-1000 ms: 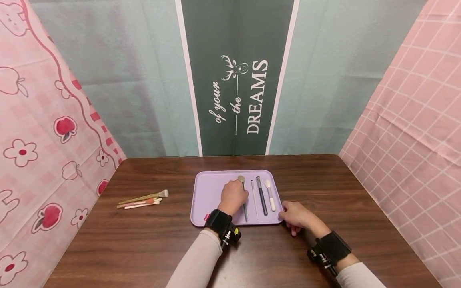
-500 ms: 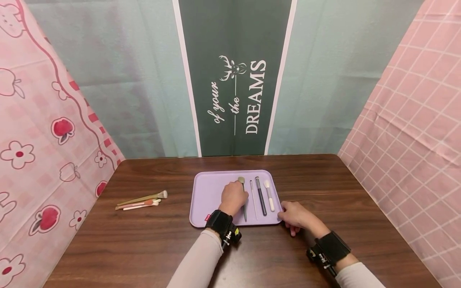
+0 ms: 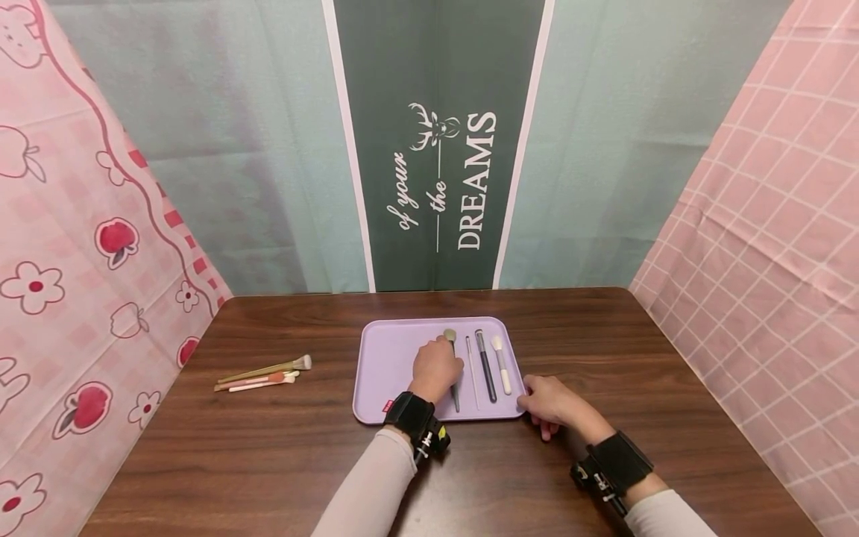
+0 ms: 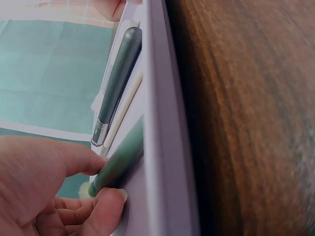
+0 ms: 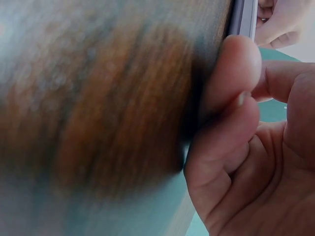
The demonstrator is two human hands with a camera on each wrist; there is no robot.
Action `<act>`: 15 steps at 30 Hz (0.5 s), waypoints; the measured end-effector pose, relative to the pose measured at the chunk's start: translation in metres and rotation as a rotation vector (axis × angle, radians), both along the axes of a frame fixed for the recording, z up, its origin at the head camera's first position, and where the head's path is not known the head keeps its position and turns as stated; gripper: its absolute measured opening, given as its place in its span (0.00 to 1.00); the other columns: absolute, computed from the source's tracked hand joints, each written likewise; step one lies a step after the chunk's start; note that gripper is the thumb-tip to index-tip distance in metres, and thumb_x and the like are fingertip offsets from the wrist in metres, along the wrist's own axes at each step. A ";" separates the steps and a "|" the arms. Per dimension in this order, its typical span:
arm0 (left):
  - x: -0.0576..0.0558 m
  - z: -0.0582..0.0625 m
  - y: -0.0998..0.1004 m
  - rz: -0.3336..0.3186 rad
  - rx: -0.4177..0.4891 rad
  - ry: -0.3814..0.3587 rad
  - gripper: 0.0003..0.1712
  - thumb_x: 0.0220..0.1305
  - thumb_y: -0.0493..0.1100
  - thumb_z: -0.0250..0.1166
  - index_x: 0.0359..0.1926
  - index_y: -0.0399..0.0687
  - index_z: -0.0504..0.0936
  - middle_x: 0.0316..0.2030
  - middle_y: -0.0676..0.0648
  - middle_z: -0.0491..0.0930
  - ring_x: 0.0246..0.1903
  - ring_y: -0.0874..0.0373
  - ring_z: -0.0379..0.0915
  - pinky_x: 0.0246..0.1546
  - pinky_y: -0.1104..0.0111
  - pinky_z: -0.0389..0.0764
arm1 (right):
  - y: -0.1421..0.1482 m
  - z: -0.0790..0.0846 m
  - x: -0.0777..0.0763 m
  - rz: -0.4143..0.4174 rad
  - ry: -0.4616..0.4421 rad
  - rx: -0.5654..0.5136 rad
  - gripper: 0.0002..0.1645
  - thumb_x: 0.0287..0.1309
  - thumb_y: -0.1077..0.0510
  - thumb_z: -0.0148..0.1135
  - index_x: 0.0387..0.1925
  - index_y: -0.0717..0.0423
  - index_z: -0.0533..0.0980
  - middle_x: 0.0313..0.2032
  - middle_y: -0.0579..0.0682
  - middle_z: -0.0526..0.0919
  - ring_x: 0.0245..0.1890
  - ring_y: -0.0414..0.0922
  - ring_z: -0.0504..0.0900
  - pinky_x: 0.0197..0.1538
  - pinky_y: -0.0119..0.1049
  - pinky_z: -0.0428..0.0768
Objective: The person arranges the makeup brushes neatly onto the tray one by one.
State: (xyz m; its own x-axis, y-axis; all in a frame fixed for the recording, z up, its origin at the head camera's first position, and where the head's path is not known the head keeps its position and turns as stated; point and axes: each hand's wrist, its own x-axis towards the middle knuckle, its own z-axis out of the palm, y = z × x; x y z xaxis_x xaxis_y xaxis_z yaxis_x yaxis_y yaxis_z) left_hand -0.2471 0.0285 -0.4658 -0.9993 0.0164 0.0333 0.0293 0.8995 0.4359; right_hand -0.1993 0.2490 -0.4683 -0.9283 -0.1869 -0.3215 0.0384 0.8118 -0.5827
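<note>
A lilac tray [image 3: 392,365] lies on the wooden table. My left hand [image 3: 435,367] is over its middle and pinches a green-handled makeup brush [image 4: 120,158] between thumb and finger. That brush's pale bristle head [image 3: 450,335] points to the far side. To its right lie a thin brush [image 3: 473,371], a dark-handled makeup brush [image 3: 487,369] and a white makeup brush [image 3: 502,371], roughly side by side. My right hand [image 3: 552,400] grips the tray's near right corner, with the thumb and a finger at the rim in the right wrist view.
Several more makeup brushes [image 3: 265,378] lie in a loose bunch on the table [image 3: 282,462], left of the tray. Fabric hangings [image 3: 268,186] enclose the table at the back and both sides. Each wrist wears a black camera strap [image 3: 620,462].
The camera view has shifted slightly. Both hands stay in place, the left on the green-handled brush and the right at the tray corner.
</note>
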 end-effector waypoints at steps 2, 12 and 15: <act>0.000 0.000 0.000 -0.001 0.002 -0.006 0.21 0.63 0.45 0.67 0.48 0.31 0.79 0.38 0.36 0.85 0.37 0.44 0.83 0.37 0.56 0.81 | 0.000 0.000 0.000 -0.001 0.000 -0.002 0.06 0.57 0.63 0.58 0.28 0.57 0.69 0.17 0.54 0.77 0.07 0.43 0.78 0.13 0.36 0.75; 0.000 -0.002 0.000 -0.001 0.000 0.015 0.21 0.61 0.45 0.68 0.47 0.32 0.80 0.36 0.36 0.85 0.36 0.44 0.84 0.35 0.56 0.81 | 0.000 0.001 0.000 -0.006 -0.003 -0.006 0.05 0.57 0.63 0.57 0.28 0.57 0.69 0.17 0.55 0.77 0.07 0.43 0.78 0.13 0.36 0.75; 0.000 -0.002 0.001 0.002 0.001 0.024 0.21 0.61 0.45 0.69 0.47 0.32 0.80 0.36 0.36 0.85 0.36 0.43 0.84 0.35 0.56 0.82 | 0.000 0.001 0.000 -0.006 -0.003 -0.004 0.05 0.57 0.63 0.57 0.28 0.57 0.69 0.17 0.55 0.77 0.07 0.43 0.78 0.13 0.36 0.75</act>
State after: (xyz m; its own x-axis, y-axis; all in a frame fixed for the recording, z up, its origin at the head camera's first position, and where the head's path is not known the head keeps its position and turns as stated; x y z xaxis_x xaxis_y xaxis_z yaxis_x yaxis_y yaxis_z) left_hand -0.2470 0.0292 -0.4681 -0.9982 0.0143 0.0578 0.0381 0.8993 0.4356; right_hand -0.1989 0.2488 -0.4675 -0.9286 -0.1822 -0.3233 0.0451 0.8093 -0.5856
